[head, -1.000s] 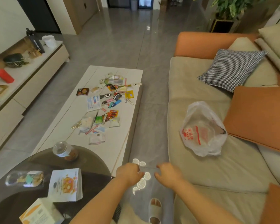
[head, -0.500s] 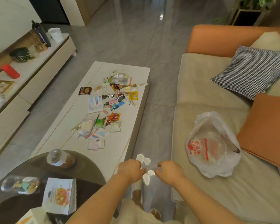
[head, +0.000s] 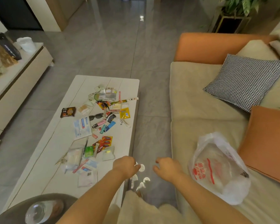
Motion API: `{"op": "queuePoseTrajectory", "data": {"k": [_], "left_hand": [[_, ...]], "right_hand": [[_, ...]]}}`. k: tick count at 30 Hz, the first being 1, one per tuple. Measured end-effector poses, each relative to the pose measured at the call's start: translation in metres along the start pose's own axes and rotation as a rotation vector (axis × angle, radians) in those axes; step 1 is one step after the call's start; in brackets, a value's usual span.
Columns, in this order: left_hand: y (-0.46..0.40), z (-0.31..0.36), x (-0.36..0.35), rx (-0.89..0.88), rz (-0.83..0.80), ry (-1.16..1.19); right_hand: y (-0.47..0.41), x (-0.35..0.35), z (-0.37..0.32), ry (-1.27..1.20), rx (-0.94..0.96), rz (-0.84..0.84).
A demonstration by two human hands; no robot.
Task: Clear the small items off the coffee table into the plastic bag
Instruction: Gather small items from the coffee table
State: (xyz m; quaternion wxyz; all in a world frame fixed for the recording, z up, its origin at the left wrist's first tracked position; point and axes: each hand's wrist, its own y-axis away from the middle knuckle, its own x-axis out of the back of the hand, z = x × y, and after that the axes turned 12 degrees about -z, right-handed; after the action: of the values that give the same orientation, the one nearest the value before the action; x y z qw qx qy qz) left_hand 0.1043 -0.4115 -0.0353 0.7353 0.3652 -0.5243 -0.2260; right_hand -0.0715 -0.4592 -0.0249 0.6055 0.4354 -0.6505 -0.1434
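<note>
Flat foil and paper small items (head: 102,126) litter the white rectangular desk (head: 58,143). The crinkled translucent plastic bag (head: 217,168) lies on the beige sofa (head: 192,102). Both hands, left (head: 124,165) and right (head: 167,167), hang loosely curled, holding nothing.

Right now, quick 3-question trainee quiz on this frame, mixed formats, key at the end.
1. True or false: the plastic bag lies on the sofa, not on the coffee table.
2. Multiple choice: the yellow sachet lies near which edge of the coffee table? A) the edge facing the sofa B) the edge facing the TV cabinet C) the near end under the arms
3. Fill in: the sunglasses lie just beyond the pink ____.

Key: 1 true. 2 A. 3 lighter. Note that both hands, left and right, hold nothing.
</note>
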Motion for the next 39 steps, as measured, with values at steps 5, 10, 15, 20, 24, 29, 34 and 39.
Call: {"op": "queuePoseTrajectory", "data": {"k": [5,10,15,20,24,29,34,39], "left_hand": [[-0.024,0.007,0.036,-0.009,-0.030,0.034],[-0.059,0.012,0.072,0.010,-0.043,0.076],[-0.096,0.019,0.115,0.039,-0.021,0.061],[-0.130,0.032,0.164,0.084,-0.020,0.060],[-0.151,0.047,0.189,0.090,-0.028,0.047],[-0.177,0.054,0.212,0.115,-0.048,0.042],[-0.219,0.054,0.260,0.085,-0.052,0.033],[-0.267,0.040,0.312,0.055,-0.033,0.086]], "right_hand": [[-0.029,0.036,-0.002,-0.016,-0.044,-0.015],[-0.070,0.071,0.004,-0.052,-0.065,-0.073],[-0.118,0.116,0.017,-0.055,-0.004,-0.101],[-0.159,0.169,0.037,-0.015,0.038,-0.088],[-0.187,0.200,0.051,0.003,0.068,-0.086],[-0.208,0.222,0.060,0.011,0.086,-0.096],[-0.248,0.269,0.068,0.040,0.063,-0.052],[-0.289,0.320,0.061,0.057,0.028,-0.005]]}}
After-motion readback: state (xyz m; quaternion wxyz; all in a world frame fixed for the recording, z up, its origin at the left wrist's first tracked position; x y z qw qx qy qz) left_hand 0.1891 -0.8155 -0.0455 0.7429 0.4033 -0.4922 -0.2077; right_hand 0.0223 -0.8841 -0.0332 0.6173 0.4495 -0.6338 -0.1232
